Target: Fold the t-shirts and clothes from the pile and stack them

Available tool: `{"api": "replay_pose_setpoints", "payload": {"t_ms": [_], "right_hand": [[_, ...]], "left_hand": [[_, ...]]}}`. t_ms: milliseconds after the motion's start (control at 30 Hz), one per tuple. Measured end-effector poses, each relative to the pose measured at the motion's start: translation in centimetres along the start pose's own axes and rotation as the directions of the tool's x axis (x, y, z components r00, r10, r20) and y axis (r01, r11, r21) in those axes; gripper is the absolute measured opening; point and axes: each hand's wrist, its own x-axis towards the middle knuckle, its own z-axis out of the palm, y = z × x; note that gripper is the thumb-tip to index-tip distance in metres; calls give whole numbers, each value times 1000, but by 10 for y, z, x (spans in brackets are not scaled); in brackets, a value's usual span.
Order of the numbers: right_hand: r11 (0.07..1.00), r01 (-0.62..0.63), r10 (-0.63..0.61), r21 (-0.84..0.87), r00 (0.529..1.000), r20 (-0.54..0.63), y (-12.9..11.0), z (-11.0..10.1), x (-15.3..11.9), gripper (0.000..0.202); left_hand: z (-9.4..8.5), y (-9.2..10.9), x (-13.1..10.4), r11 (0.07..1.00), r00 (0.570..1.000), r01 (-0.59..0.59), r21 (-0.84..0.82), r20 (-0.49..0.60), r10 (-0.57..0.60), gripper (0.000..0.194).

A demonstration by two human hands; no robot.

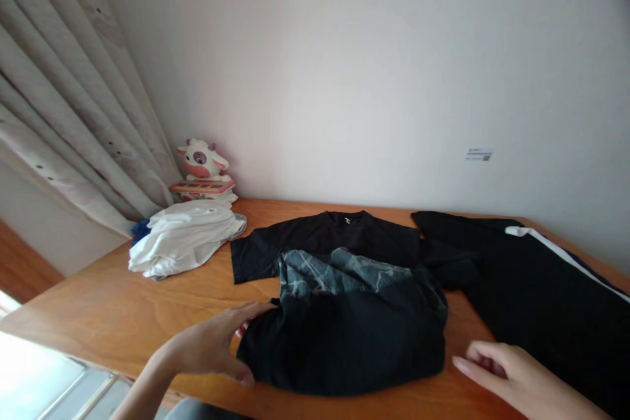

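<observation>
A black T-shirt (pixel 339 230) lies spread on the table, neckline toward the wall. Over its lower part is a bunched black garment (pixel 344 341) with a grey-blue patterned band of pale lines (pixel 339 272) along its far side. My left hand (pixel 211 341) is at the left edge of this garment, thumb and fingers wide apart and touching the cloth. Some of its fingertips are hidden by the fabric. My right hand (pixel 502 371) is just off the garment's right edge, fingers curled in toward the thumb, with nothing visible in them.
A crumpled white garment (pixel 187 236) lies at the table's left, before a cow-shaped toy keyboard (pixel 203 170). Large black clothing with a white stripe (pixel 551 295) covers the right side. The wooden table (pixel 162 315) meets a wall behind; a curtain (pixel 73 92) hangs left.
</observation>
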Motion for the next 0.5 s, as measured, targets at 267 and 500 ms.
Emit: {"api": "replay_pose_setpoints", "payload": {"t_ms": [267, 500], "right_hand": [[999, 39, -40, -13, 989, -142, -34, 50, 44, 45], [891, -3, 116, 453, 968, -222, -54, 65, 96, 74]], "left_hand": [[0, 23, 37, 971, 943, -203, -124, -292, 160, 27], [-7, 30, 79, 604, 782, -402, -688, -601, -164, 41]]}}
